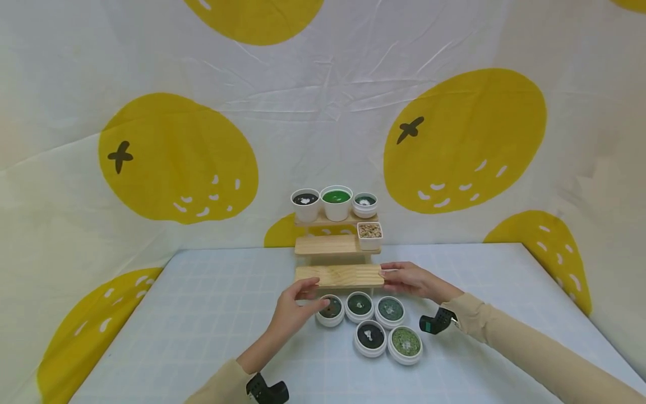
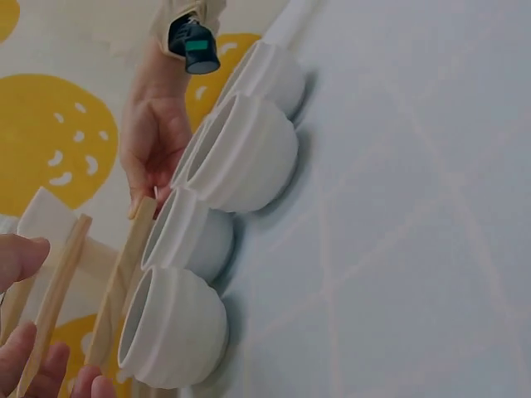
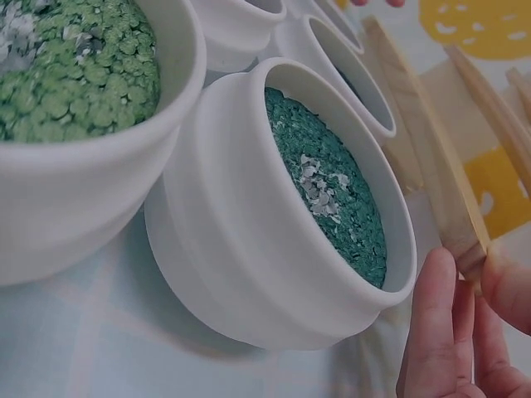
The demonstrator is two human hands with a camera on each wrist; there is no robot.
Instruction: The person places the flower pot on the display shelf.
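Observation:
A small three-tier wooden shelf stand (image 1: 338, 244) stands at the back of the table. At the right end of its lowest board (image 1: 348, 276), my right hand (image 1: 411, 280) pinches the wood between thumb and fingers, as the right wrist view shows at the board's end (image 3: 465, 240). My left hand (image 1: 298, 306) is at the board's left part, fingertips close to its edge. Its thumb is spread apart over a brown-topped white pot (image 1: 330, 317). In front of the stand sit several white pots with green or dark fillings, among them a teal one (image 3: 328, 191) and a light-green one (image 1: 405, 343).
On the top tier stand a dark-filled cup (image 1: 305, 209), a bright-green cup (image 1: 336, 209) and a smaller pot (image 1: 365, 206). A square white container (image 1: 370, 238) of tan bits is on the middle tier's right end. Behind hangs a white cloth (image 1: 323, 140) with yellow fruit shapes.

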